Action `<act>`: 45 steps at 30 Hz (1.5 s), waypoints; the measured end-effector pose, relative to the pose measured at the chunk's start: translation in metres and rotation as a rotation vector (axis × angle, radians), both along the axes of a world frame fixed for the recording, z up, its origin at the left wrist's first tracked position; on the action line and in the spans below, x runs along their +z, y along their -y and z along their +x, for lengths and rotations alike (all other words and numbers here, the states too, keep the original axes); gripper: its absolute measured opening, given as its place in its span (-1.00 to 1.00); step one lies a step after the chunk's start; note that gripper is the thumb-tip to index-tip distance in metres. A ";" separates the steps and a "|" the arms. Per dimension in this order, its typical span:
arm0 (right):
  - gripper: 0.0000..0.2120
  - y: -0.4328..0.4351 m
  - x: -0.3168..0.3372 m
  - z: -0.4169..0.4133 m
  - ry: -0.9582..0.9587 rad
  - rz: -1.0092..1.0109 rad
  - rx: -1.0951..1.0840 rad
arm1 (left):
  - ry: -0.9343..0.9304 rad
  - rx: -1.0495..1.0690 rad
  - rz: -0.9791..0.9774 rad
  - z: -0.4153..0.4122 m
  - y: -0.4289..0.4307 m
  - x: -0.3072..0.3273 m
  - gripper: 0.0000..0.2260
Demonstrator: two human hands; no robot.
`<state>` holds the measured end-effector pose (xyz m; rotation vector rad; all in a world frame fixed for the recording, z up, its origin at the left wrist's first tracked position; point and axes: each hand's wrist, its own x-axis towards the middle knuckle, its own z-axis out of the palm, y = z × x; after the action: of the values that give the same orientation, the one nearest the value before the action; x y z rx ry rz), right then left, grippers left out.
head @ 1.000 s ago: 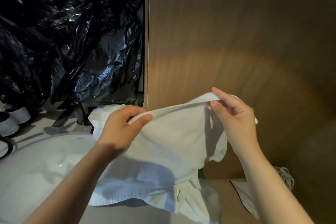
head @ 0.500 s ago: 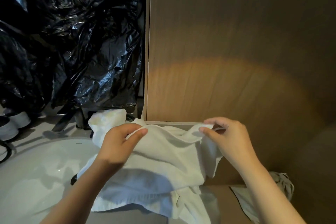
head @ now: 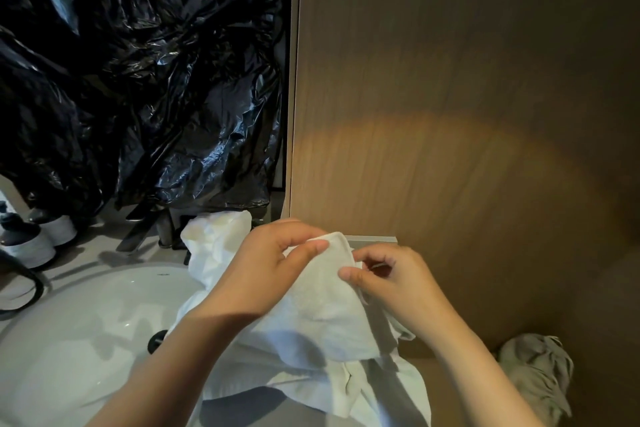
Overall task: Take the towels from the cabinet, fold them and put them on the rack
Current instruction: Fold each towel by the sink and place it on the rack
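- The left hand (head: 273,267) pinches the upper corner of a white towel (head: 325,319) between its thumb and curled fingers, with the thumb lying across the front of the cloth.
- The right hand (head: 398,284) is just beside it, its fingers curled, and nips the towel's right edge between thumb and fingertips.
- Both hands hold the gathered top of the towel close together in front of the person. The rest of the towel hangs down in loose folds, and its lower part is bunched over the near right rim of the washbasin.
- The white washbasin (head: 69,340) fills the lower left, and a small black fitting (head: 157,340) shows inside it, near the left forearm.
- A crumpled white cloth (head: 214,239) sits behind the left hand on the grey countertop (head: 97,253), near a dark metal tap (head: 138,229).
- Crinkled black plastic sheeting (head: 138,80) covers the upper left.
- Two dark bottles in pale holders (head: 31,243) stand at the far left edge of the counter.
- A wood-grain cabinet panel (head: 450,97) fills the right side, with a warm patch of light across it.
- A rumpled grey cloth (head: 536,378) lies low at the right on the wooden surface there, apart from the held towel.
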<state>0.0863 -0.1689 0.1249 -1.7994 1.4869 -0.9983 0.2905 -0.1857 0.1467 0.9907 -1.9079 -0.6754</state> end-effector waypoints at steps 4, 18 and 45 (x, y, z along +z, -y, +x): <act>-0.76 -0.002 0.006 -0.005 -0.021 -0.128 -0.050 | -0.039 0.013 0.056 0.002 -0.002 -0.001 -0.92; -0.58 -0.017 0.051 -0.027 0.301 -0.335 -0.330 | -0.243 0.114 -0.025 0.012 -0.015 0.030 -0.81; -0.57 -0.003 0.007 -0.013 0.209 -0.262 -0.372 | -0.044 0.013 0.079 -0.009 0.003 -0.007 -0.92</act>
<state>0.0736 -0.1662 0.1316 -1.5541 1.6509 -1.5777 0.2812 -0.1892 0.1393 1.0283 -1.8475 -0.7638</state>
